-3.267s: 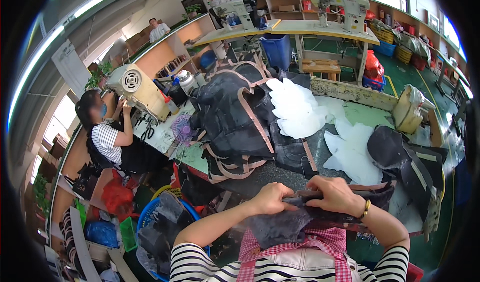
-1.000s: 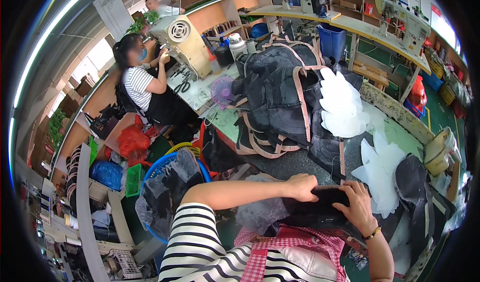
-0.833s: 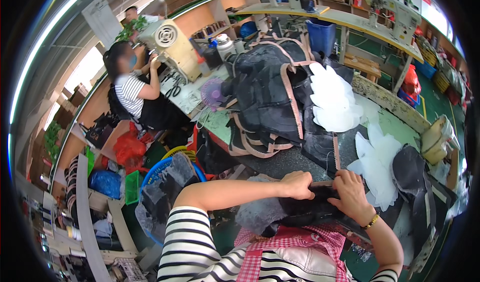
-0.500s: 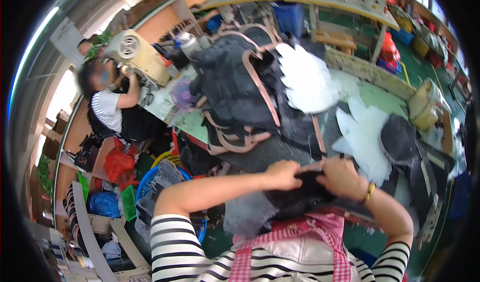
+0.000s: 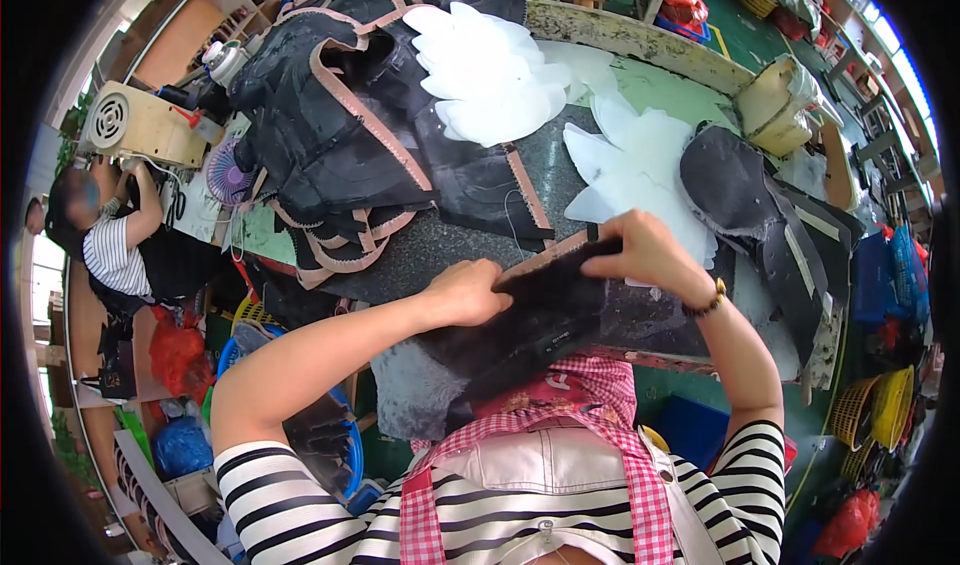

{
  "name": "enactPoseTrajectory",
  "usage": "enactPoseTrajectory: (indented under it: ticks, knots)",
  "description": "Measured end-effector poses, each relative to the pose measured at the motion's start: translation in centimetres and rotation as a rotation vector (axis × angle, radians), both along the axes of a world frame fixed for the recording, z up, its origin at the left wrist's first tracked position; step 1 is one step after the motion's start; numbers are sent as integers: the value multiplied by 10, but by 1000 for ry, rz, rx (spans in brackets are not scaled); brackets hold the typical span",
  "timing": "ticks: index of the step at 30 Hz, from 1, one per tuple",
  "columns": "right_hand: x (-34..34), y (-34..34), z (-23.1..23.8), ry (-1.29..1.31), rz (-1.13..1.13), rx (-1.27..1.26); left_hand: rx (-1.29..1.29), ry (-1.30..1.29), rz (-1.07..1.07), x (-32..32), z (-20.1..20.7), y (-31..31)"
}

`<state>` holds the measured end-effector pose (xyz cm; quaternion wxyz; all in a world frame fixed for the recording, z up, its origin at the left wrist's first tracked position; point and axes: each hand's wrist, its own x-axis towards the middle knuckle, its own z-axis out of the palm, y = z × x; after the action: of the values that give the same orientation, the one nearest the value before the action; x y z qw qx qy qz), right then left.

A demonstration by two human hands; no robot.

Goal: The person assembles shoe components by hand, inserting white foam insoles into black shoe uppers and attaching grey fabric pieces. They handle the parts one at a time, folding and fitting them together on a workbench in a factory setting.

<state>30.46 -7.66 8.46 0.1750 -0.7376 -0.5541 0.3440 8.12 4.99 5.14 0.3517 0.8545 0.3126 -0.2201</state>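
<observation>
Green floor (image 5: pixel 770 37) lies beyond table (image 5: pixel 552 180) and black panel (image 5: pixel 535 325).

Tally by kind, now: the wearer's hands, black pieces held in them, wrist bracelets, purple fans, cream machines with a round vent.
Hands: 2 (left hand, right hand)
Held black piece: 1 (layers not counted)
Bracelet: 1
Purple fan: 1
Cream machine: 1
Total: 6

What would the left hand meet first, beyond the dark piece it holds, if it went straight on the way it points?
Most likely the right hand, which holds the same dark piece farther along its pinkish edge; this one view leaves depth unclear.
</observation>
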Motion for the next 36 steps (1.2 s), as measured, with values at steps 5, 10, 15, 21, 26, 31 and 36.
enactPoseTrajectory:
  ticks: [5, 10, 15, 21, 26, 31, 36]
  knots:
    - [19, 12, -30, -68, -107, 11, 15, -80, -13, -2, -10, 2]
    - [12, 17, -43, -281, 51, -12, 10, -55, 3, -1, -9, 2]
    - [-49, -14, -23, -616, 277, 522, 27, -49, -13, 3, -6, 3]
    - [-70, -59, -59, -620, -67, 380, -9, -61, 35, -3, -9, 1]
    - [-74, -47, -38, -737, -96, 239, 120, -123, -23, -7, -19, 1]
    - [-89, -42, -65, -601, 13, 497, 77, -132, -8, -3, -16, 1]
    - [-38, -50, -54, -393, -306, 574, 119, -359, -81, -32, 7, 4]
